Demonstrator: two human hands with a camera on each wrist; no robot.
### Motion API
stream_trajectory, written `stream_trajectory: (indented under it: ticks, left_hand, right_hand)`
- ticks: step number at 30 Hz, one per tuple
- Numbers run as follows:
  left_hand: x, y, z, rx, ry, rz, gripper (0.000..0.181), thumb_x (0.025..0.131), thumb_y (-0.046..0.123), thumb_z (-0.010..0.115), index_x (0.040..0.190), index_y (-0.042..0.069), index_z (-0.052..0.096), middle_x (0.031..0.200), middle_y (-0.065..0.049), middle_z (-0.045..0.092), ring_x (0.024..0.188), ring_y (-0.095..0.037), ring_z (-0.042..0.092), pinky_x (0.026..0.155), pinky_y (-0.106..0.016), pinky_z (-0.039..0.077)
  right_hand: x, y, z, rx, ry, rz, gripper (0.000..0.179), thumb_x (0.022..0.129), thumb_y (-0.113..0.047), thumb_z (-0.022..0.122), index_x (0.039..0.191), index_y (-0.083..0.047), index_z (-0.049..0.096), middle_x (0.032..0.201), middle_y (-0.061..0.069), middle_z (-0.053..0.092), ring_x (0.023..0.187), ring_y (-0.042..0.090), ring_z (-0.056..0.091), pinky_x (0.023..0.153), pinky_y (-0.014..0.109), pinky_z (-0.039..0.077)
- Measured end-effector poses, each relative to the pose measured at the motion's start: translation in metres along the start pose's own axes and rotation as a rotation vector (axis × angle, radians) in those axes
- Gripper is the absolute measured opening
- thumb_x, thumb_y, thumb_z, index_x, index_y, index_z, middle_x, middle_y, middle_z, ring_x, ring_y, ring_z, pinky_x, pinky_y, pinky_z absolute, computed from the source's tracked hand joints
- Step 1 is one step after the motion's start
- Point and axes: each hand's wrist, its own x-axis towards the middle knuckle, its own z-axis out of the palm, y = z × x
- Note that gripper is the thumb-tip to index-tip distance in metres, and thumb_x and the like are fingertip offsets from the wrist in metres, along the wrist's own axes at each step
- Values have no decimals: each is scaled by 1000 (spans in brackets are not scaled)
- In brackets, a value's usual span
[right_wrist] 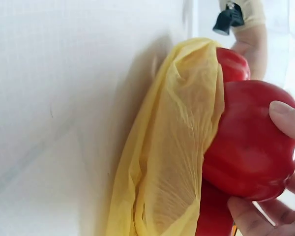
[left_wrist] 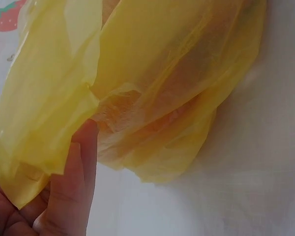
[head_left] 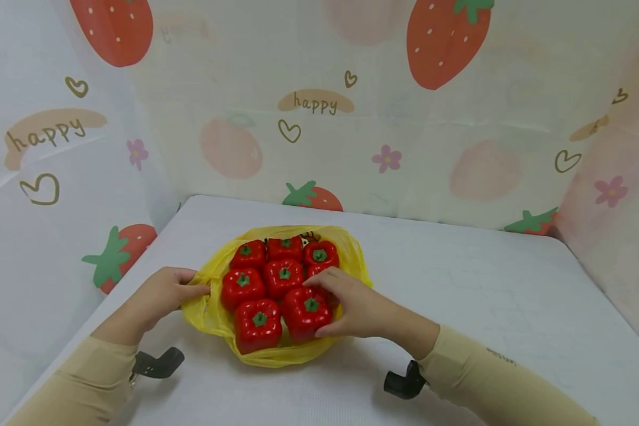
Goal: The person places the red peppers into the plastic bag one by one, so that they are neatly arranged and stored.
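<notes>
A yellow plastic bag (head_left: 277, 358) lies opened out on the white table, with several glossy red bell peppers (head_left: 243, 288) with green stems inside. My left hand (head_left: 162, 296) pinches the bag's left edge between thumb and fingers. In the left wrist view, a fold of the bag (left_wrist: 49, 123) covers part of these fingers. My right hand (head_left: 359, 305) holds a bell pepper (right_wrist: 258, 140) at the front right of the bag, thumb on one side and fingers on the other. That pepper stands above the bag's rim in the right wrist view. Behind the right hand, another pepper is partly hidden.
The white table (head_left: 458, 284) extends to the right of the bag. Cloth walls printed with strawberries (head_left: 449, 41) enclose its back and sides. Black wrist-worn devices (head_left: 404, 381) stick out from both sleeves. Something dark and patterned (head_left: 310, 236) shows behind the back peppers.
</notes>
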Motion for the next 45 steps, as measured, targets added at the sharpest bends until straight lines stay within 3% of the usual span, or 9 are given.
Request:
stream_trajectory:
  ticks: [20, 28, 37, 45]
  left_hand:
    - [0, 1, 2, 7, -4, -14, 38, 85, 35, 61, 107, 3, 63, 83, -4, 66, 74, -18, 59, 71, -29, 48]
    - [1, 4, 3, 28, 6, -13, 38, 86, 35, 61, 107, 4, 63, 84, -3, 66, 75, -17, 58, 73, -31, 48]
    - [-1, 5, 2, 29, 2, -16, 41, 85, 36, 61, 109, 3, 62, 84, -3, 66, 75, -17, 58, 72, -30, 48]
    - [-1, 3, 1, 19, -1, -33, 45, 85, 37, 62, 113, 2, 60, 85, -3, 66, 75, -17, 59, 73, -31, 49]
  right_hand:
    - [-2, -8, 17, -170, -29, 38, 70, 68, -37, 78, 129, -20, 49, 117, -4, 46, 112, 11, 40, 80, 23, 47]
    - [-3, -9, 24, -212, 26, 61, 72, 67, -42, 77, 130, -20, 50, 116, -3, 48, 111, 12, 42, 83, 24, 47]
    - [-3, -9, 24, -206, 46, 68, 75, 66, -44, 77, 131, -18, 49, 116, -3, 47, 112, 12, 42, 84, 25, 47]
    - [-8, -9, 4, -132, 78, 67, 73, 68, -40, 78, 131, -16, 49, 119, -1, 48, 110, 11, 44, 83, 25, 47]
